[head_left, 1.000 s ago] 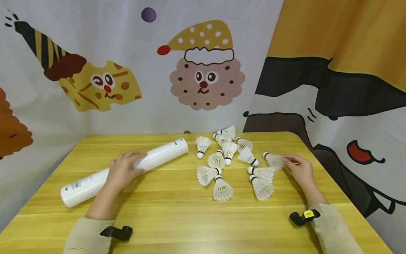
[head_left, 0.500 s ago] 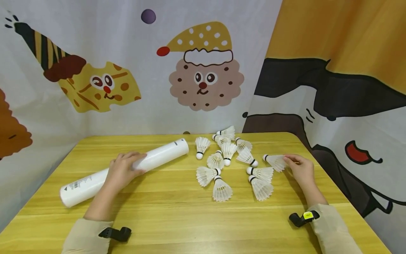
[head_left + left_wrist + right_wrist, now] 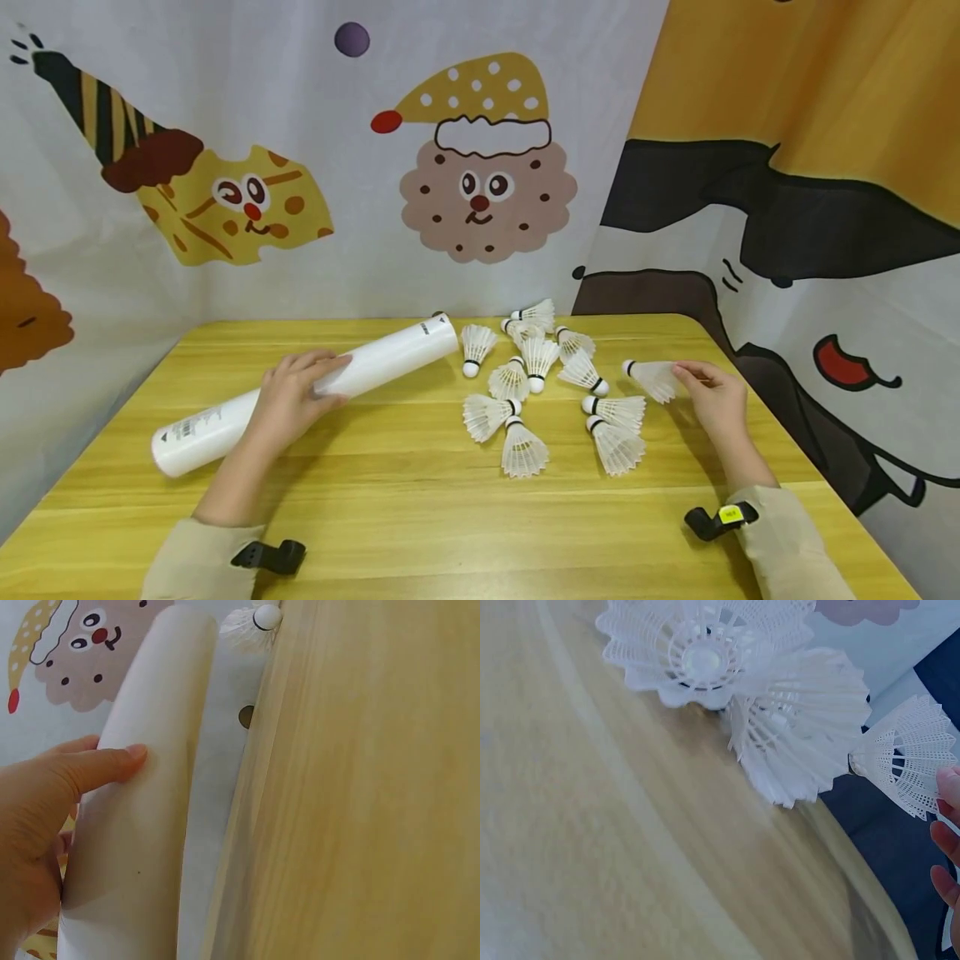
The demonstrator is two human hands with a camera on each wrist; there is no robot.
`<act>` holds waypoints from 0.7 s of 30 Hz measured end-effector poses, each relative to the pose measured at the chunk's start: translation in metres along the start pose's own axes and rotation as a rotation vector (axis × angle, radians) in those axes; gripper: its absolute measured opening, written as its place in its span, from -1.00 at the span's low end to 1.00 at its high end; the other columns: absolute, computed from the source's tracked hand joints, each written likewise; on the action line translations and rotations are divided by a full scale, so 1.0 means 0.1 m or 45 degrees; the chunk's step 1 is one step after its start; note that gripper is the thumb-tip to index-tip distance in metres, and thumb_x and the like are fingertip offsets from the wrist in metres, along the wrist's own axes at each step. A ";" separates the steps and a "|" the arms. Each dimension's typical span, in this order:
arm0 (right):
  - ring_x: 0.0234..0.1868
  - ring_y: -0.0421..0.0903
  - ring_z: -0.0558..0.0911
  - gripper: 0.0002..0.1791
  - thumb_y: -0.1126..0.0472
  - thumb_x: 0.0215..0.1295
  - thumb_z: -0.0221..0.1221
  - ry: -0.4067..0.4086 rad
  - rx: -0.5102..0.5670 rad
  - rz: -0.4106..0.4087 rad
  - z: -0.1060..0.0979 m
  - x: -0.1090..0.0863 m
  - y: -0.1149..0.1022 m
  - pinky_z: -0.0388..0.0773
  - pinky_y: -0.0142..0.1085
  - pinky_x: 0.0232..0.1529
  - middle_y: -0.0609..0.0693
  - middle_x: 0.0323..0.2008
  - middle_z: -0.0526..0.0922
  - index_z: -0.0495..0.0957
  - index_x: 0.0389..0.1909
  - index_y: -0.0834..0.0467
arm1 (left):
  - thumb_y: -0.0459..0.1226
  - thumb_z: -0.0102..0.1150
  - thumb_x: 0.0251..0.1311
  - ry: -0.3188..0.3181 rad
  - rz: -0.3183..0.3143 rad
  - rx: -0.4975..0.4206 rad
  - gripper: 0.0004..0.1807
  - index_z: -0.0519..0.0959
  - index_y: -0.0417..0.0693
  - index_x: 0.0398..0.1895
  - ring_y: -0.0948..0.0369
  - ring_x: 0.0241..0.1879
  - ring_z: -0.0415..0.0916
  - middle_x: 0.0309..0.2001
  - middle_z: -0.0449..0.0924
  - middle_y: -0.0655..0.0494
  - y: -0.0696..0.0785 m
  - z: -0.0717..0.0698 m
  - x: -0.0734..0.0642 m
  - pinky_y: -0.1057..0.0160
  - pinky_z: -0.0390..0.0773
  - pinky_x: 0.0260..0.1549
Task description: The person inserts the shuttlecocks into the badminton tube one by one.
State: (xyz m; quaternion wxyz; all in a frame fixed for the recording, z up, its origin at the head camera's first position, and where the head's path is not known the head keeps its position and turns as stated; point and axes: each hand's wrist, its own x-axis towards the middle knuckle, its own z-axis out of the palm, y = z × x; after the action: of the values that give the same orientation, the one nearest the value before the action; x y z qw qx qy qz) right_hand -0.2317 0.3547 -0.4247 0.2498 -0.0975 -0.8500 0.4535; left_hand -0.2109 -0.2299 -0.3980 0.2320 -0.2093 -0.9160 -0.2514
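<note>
My left hand (image 3: 294,402) grips a white shuttlecock tube (image 3: 390,360) around its middle, thumb along the near side. The tube slants across the left half of the table, its right end higher than its left. In the left wrist view the thumb lies across the tube (image 3: 142,825). At the right, my right hand (image 3: 716,400) pinches a white shuttlecock (image 3: 651,379) by the rim of its skirt, the cork pointing left. The right wrist view shows that shuttlecock (image 3: 907,757) between thumb and fingertips, with two other skirts nearer the camera.
Several shuttlecocks lie scattered mid-table, among them a pair (image 3: 617,446) left of my right hand and one (image 3: 477,346) beside the tube's right end. Behind the wooden table (image 3: 450,533) hangs a printed curtain (image 3: 300,100).
The tube has shifted slightly right and its right end has risen a little, held in my left hand. My right hand keeps its pinch on the shuttlecock, barely moving.
</note>
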 end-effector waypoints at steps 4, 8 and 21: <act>-0.30 -0.34 0.50 -0.66 0.10 0.28 0.26 0.042 0.033 -0.023 -0.01 0.00 -0.07 0.38 -0.56 -0.37 -0.41 -0.41 0.58 0.67 -0.12 0.31 | -0.35 0.53 -0.16 0.006 0.036 0.000 -0.35 0.58 -0.05 0.14 -0.10 0.01 0.35 0.12 0.49 -0.10 0.03 -0.01 0.01 -0.16 0.21 -0.15; -0.35 -0.33 0.51 -0.73 0.14 0.24 0.30 0.095 0.111 -0.088 0.00 -0.02 -0.14 0.38 -0.58 -0.40 -0.38 -0.41 0.61 0.70 -0.19 0.28 | -0.37 0.54 -0.19 0.011 0.100 -0.003 -0.35 0.59 -0.05 0.12 -0.10 0.00 0.36 0.10 0.51 -0.11 0.07 -0.03 -0.01 -0.20 0.21 -0.13; -0.34 -0.33 0.56 -0.81 0.30 0.19 0.32 0.080 0.280 -0.088 -0.02 -0.10 -0.54 0.41 -0.54 -0.33 -0.37 -0.43 0.63 0.69 -0.22 0.34 | -0.37 0.54 -0.21 0.011 0.173 -0.106 -0.33 0.59 -0.03 0.12 -0.07 0.07 0.33 0.11 0.51 -0.08 0.20 -0.11 -0.12 -0.15 0.17 -0.07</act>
State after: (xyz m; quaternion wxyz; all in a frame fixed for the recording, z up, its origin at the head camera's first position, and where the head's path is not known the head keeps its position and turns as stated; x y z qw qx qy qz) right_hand -0.2191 0.3216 -0.3828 0.3011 -0.0543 -0.7896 0.5320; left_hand -0.1874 -0.2239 -0.3887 0.2435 -0.2795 -0.8874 -0.2740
